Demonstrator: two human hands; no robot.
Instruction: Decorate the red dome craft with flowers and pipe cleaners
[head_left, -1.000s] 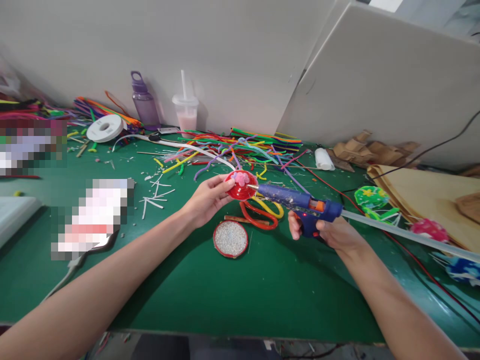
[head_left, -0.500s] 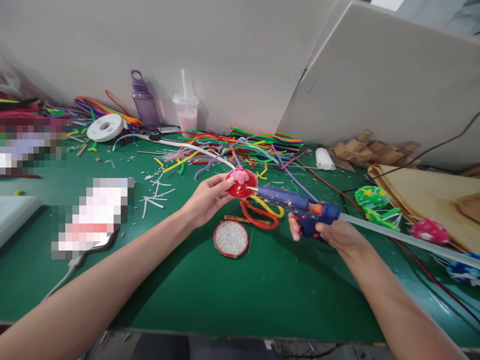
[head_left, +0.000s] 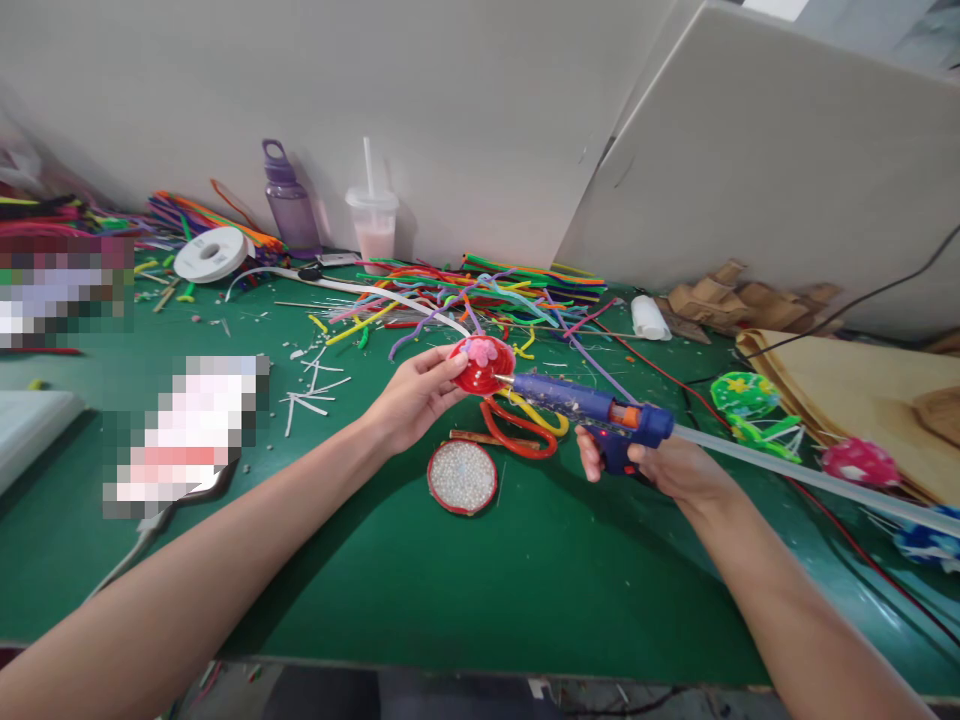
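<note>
In the head view, the left hand (head_left: pixel 416 405) pinched a shiny red disc (head_left: pixel 478 380) with a pink flower (head_left: pixel 481 350) by its near edge. The disc, held up between both hands, looked light and maybe bendy; its rim seemed best to hold, away from the likely hot tip. The right hand (head_left: pixel 660 462) was wrapped round a blue glue gun (head_left: pixel 566 398), tip at the disc. A bead dish (head_left: pixel 430 490) and orange and yellow loops (head_left: pixel 525 453) lay below, between the hands. A long glue stick (head_left: pixel 772 456) stuck out past the right hand, a bit in the way.

There are two hands (head_left: pixel 416 402), one glue gun (head_left: pixel 574 398), one bottle (head_left: pixel 292 212).
</note>
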